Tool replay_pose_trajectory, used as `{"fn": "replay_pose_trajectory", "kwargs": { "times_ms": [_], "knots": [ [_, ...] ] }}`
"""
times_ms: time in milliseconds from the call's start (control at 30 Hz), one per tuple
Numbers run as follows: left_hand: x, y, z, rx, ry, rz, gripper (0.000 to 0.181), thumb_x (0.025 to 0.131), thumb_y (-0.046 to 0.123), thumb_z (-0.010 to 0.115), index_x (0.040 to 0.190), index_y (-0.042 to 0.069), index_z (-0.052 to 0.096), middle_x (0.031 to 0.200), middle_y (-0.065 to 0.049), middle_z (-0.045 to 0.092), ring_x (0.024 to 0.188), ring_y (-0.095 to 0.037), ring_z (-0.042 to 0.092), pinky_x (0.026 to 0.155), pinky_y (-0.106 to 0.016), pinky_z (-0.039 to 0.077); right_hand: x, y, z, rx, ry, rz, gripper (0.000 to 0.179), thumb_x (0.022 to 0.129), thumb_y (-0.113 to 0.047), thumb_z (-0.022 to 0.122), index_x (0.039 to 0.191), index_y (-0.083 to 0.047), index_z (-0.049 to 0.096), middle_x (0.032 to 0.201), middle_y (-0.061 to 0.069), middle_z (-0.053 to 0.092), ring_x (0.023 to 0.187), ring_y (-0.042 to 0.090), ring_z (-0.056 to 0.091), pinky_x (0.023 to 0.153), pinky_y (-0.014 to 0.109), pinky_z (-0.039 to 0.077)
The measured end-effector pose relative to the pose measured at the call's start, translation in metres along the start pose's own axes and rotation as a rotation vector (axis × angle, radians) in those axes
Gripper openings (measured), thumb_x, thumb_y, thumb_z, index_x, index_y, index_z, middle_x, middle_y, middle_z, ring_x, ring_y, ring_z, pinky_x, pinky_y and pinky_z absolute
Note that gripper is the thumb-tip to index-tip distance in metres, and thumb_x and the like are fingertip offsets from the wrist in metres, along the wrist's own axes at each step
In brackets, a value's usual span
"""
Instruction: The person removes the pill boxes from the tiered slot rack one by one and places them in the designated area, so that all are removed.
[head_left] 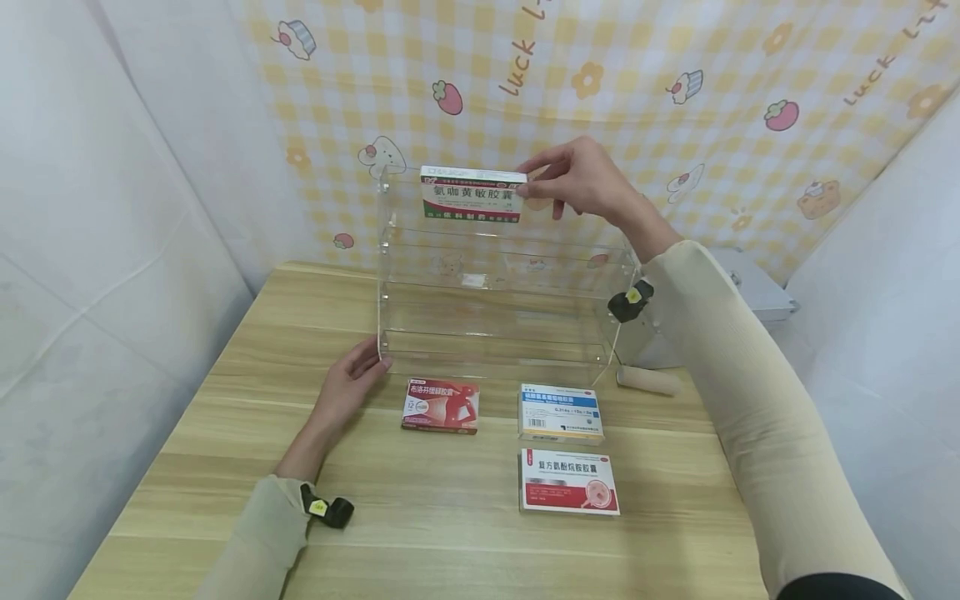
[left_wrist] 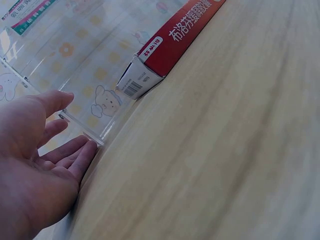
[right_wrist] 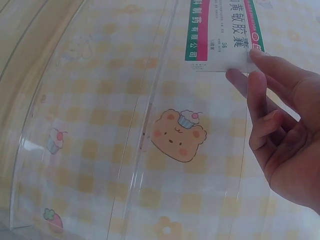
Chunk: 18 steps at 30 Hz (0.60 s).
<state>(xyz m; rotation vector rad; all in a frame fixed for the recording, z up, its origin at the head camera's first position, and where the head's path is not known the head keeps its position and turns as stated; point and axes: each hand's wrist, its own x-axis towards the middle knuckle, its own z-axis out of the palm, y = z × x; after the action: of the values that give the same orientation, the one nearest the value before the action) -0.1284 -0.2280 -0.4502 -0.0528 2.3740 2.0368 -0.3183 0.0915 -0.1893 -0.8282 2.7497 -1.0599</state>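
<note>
A clear acrylic tiered rack (head_left: 495, 321) stands on the wooden table. At its top tier, my right hand (head_left: 581, 179) pinches the right end of a white, red and green medicine box (head_left: 472, 200) between thumb and fingers. The right wrist view shows that box (right_wrist: 220, 30) upright at the upper edge, the other fingers loosely bent. Low on the rack's left side, my left hand (head_left: 351, 379) grips the side panel's front corner, with the thumb at the front. Nearby lies a red medicine box (head_left: 440, 407), whose white end (left_wrist: 140, 79) faces the left hand.
In front of the rack on the right lie a blue-and-white medicine box (head_left: 560, 413) and a white-and-red one (head_left: 570, 483). A grey-white case (head_left: 750, 283) stands behind the right arm, and a beige cylinder (head_left: 648, 380) lies by the rack. A checked curtain (head_left: 480, 50) hangs behind.
</note>
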Motion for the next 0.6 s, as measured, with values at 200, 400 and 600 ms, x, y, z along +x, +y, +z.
{"fn": "replay_pose_trajectory", "kwargs": {
  "times_ms": [200,400,600],
  "knots": [
    [0.000,0.000,0.000,0.000,-0.001,-0.009,0.059,0.099,0.024,0.060,0.151,0.009,0.036,0.151,-0.016,0.038,0.136,-0.032,0.040,0.110,-0.042,0.037,-0.003,-0.001,-0.003,0.045,0.015,0.006,0.031,0.086,-0.035,0.076,0.115,-0.023,0.073,0.094,0.000,0.075,0.056,0.028,0.063,0.036,0.024,0.034],
    [-0.001,0.002,0.000,-0.002,-0.008,-0.003,0.058,0.100,0.022,0.060,0.151,0.008,0.035,0.151,-0.017,0.037,0.136,-0.031,0.040,0.110,-0.041,0.037,-0.005,-0.003,-0.006,0.072,0.040,-0.002,0.031,0.086,-0.034,0.077,0.113,-0.022,0.074,0.094,0.004,0.075,0.054,0.027,0.062,0.036,0.023,0.032],
    [0.001,-0.002,0.000,0.002,-0.007,0.002,0.058,0.100,0.022,0.060,0.151,0.008,0.035,0.151,-0.018,0.038,0.135,-0.033,0.040,0.110,-0.042,0.037,-0.008,-0.006,-0.011,0.109,0.070,0.008,0.034,0.086,-0.036,0.076,0.116,-0.021,0.073,0.099,0.005,0.074,0.055,0.025,0.062,0.036,0.023,0.032]
  ]
}}
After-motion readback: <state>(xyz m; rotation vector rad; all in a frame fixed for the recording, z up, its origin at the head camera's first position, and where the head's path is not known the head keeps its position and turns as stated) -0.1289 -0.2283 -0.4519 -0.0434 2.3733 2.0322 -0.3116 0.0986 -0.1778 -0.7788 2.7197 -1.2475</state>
